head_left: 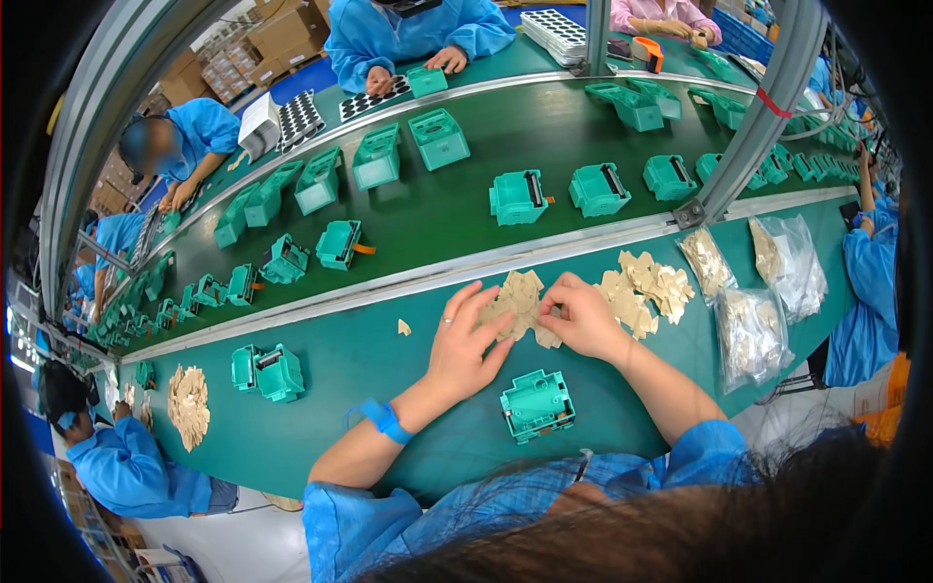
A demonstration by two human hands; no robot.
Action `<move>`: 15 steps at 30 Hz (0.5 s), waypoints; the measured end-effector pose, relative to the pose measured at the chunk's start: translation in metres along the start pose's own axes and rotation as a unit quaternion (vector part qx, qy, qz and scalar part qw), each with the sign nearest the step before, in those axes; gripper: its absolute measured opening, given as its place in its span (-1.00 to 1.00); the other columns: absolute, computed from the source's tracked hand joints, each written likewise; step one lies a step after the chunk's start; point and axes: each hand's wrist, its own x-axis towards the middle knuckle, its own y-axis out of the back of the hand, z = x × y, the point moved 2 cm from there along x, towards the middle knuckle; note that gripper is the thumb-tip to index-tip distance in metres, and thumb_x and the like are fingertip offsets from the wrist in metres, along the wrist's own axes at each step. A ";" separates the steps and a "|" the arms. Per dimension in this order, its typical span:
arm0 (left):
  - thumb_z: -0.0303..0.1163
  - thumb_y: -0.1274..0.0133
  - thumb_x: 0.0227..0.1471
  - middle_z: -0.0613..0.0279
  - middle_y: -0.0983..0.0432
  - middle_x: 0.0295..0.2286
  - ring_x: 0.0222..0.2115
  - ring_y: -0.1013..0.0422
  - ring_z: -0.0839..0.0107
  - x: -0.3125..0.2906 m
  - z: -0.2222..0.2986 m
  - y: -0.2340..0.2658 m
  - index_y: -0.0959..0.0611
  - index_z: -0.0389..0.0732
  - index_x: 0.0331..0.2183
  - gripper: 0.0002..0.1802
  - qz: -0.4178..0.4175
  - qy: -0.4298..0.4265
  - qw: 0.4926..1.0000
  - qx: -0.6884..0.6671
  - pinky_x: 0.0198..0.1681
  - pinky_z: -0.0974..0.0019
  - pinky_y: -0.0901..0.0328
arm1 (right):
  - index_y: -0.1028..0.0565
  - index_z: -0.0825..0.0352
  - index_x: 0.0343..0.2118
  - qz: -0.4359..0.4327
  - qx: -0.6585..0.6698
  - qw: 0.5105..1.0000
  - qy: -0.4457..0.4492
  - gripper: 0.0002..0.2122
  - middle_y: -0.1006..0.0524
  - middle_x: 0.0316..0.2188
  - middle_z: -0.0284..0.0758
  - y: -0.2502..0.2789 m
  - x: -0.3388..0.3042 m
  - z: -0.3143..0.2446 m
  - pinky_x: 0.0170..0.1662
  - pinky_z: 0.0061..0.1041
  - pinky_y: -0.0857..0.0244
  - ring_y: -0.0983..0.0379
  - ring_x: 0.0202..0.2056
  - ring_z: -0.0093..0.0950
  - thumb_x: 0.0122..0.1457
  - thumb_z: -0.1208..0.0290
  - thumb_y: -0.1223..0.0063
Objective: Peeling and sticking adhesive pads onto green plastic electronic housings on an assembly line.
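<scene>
A pile of thin beige pieces lies on the green table in front of me. My left hand rests at the pile's left side, fingers spread, with a blue wrist strap round its wrist. Over the pile's right edge, my right hand has thumb and fingertips drawn together in a pinch; whatever is between them is hidden. Nearer to me, below both hands, a green plastic housing with open compartments sits on the table. One loose beige piece lies left of my left hand.
More beige pieces lie to the right, beside filled clear bags. Two green housings and another beige heap stand left. Beyond a metal rail, a conveyor carries several green parts. A metal post rises at right; co-workers sit around.
</scene>
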 end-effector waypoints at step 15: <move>-0.52 -0.15 -0.07 0.31 -0.44 -0.44 -0.44 -0.33 0.57 0.003 -0.003 -0.034 -0.64 -0.33 -0.41 -0.90 0.006 0.249 0.851 -0.462 -0.39 0.52 -0.27 | -0.42 0.39 -0.41 0.035 0.326 0.944 -0.033 -0.91 -0.40 -0.61 -0.44 -0.008 -0.016 -0.015 -0.52 -0.69 -0.16 -0.27 -0.58 -0.75 0.06 0.54 -0.08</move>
